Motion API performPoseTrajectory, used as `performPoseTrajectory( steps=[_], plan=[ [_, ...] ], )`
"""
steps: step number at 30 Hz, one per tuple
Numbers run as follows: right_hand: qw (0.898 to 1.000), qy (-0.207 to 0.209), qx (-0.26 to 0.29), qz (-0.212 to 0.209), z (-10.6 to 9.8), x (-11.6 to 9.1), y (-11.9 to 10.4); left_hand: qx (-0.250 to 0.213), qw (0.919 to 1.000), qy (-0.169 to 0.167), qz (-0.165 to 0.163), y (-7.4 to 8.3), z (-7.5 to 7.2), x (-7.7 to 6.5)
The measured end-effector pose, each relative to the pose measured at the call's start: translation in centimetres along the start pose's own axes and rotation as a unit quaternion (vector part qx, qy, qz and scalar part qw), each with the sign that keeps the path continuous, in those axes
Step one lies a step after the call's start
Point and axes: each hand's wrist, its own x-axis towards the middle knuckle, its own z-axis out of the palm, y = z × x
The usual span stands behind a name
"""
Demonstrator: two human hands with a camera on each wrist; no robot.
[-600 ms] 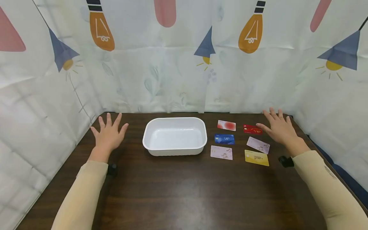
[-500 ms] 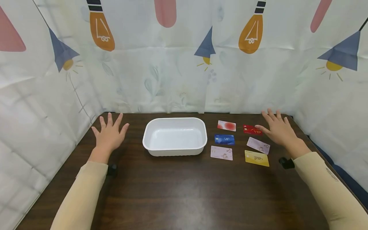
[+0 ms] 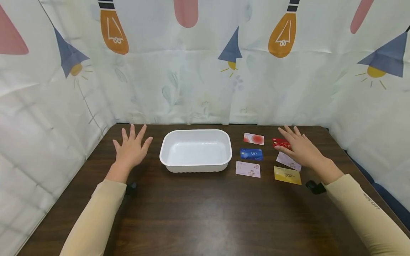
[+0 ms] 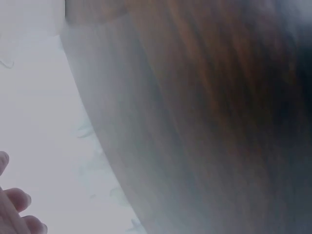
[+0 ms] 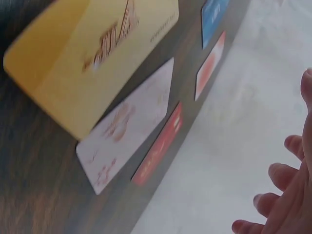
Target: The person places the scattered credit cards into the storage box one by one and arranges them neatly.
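Observation:
My left hand (image 3: 130, 151), fingers spread, hovers over the table left of a white plastic tub (image 3: 196, 168) and holds nothing. On the other side my right hand (image 3: 302, 149) is also spread, above the cards at the right. It partly covers a red VIP card (image 3: 280, 142) and overlaps the corner of a pale pink card (image 3: 288, 161) in the head view. Nearer lies a yellow card (image 3: 287, 175). A second column holds a white card with a red circle (image 3: 254, 138), a blue VIP card (image 3: 251, 154) and another pale pink card (image 3: 248, 169).
The dark wooden table (image 3: 192, 213) reaches back to a printed white curtain (image 3: 144, 89), which also hangs along both sides. A black wrist camera (image 3: 315, 187) sits under the right wrist. Dark blue cloth (image 3: 387, 197) shows past the table's right edge.
Both hands have moved inward: the left toward the tub, the right leftward over the red and pale pink cards. The head view has shifted slightly. The cards and tub stay in place.

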Motion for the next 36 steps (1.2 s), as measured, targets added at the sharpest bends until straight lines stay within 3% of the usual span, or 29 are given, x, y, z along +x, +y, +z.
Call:
performPoseTrajectory(
  steps=[15,28,36],
  plan=[
    [0.997,0.018,0.002,-0.077,2.2,-0.3,-3.2,0.003,0.9995,-0.019,0.026,2.0,0.2,-0.2],
    [0.993,0.043,0.031,-0.105,4.0,-0.8,-5.3,0.011,0.9983,-0.036,0.044,3.0,0.5,-0.5],
    [0.991,0.031,0.074,-0.108,4.6,-0.7,-6.1,0.011,0.9978,-0.041,0.051,3.3,0.7,-0.7]
  ],
)
